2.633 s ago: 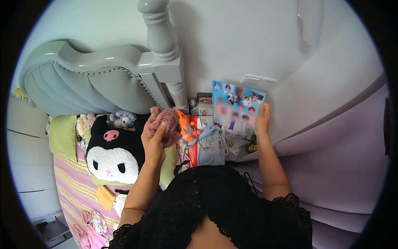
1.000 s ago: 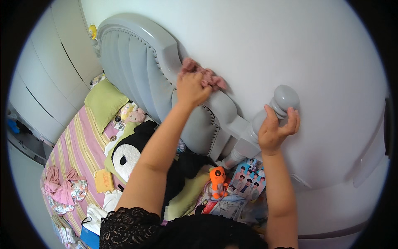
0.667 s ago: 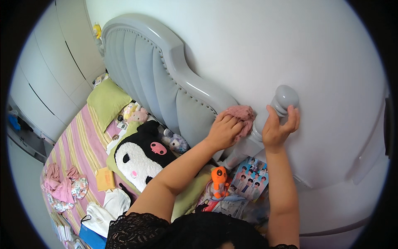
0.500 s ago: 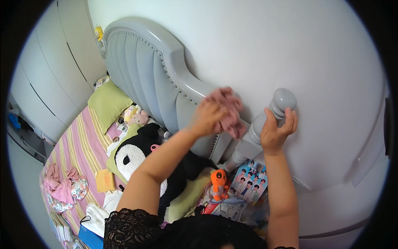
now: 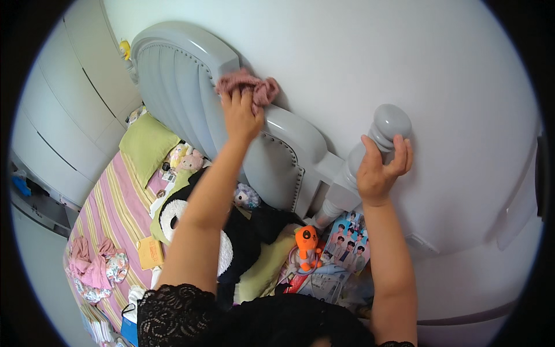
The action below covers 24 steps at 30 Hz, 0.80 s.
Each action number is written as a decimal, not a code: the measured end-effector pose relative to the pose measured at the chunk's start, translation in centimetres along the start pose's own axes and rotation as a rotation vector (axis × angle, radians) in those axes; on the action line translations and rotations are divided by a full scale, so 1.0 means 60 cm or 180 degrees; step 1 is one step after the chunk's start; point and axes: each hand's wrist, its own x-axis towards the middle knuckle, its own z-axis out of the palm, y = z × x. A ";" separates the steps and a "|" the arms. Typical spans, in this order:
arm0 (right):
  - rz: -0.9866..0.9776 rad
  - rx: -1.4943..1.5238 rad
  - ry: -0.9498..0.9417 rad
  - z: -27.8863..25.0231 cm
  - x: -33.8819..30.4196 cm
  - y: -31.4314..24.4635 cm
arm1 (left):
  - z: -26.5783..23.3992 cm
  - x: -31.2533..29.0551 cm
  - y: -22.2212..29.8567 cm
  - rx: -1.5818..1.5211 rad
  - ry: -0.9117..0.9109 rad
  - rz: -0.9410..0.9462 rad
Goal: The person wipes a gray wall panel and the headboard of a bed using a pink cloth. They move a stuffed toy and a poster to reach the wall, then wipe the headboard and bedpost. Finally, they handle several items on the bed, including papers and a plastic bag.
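Note:
A crumpled pink cloth (image 5: 248, 87) lies under the fingers of my left hand (image 5: 241, 115), pressed against the curved top rail of the grey padded headboard (image 5: 173, 87). My left arm reaches up and away across the bed. On the right, my right hand (image 5: 378, 176) grips the turned grey bedpost (image 5: 386, 139) just below its rounded knob, thumb on one side and fingers on the other. Its palm hides part of the post. Both forearms are bare below black lace sleeves.
A large black-and-white plush toy (image 5: 248, 254) lies on the striped bed beside a green pillow (image 5: 147, 144). Near the bedpost are an orange toy (image 5: 307, 246) and a photo poster (image 5: 346, 243). A pink garment (image 5: 95, 266) and yellow packet (image 5: 150, 253) lie farther left.
My left hand has slid the pink cloth up and to the left along the headboard rail, away from the bedpost. My right hand keeps its hold on the post.

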 end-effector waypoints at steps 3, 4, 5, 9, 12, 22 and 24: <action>0.0019 0.0036 0.0019 0.003 0.000 -0.003 | 0.008 -0.069 0.092 -0.1230 0.0270 -0.0931; 0.0058 0.0050 -0.0010 0.001 -0.003 -0.006 | 0.004 -0.095 0.129 -0.1448 0.0269 -0.1123; 0.0088 0.0062 -0.0017 -0.001 -0.002 -0.007 | -0.001 -0.116 0.167 -0.1668 0.0292 -0.1305; 0.0068 0.0089 -0.0049 -0.003 -0.001 -0.002 | -0.060 -0.181 0.278 -0.1445 -0.0434 -0.0093; 0.0004 0.0148 -0.0146 -0.009 -0.002 0.006 | -0.071 -0.155 0.252 -0.1119 -0.1172 0.0586; -0.0013 0.0142 -0.0050 0.000 -0.006 0.008 | -0.019 -0.030 0.277 -0.0657 -0.3343 0.1751; 0.0002 0.0243 -0.0077 -0.001 -0.004 0.006 | -0.014 -0.062 0.275 -0.0842 -0.2730 0.1529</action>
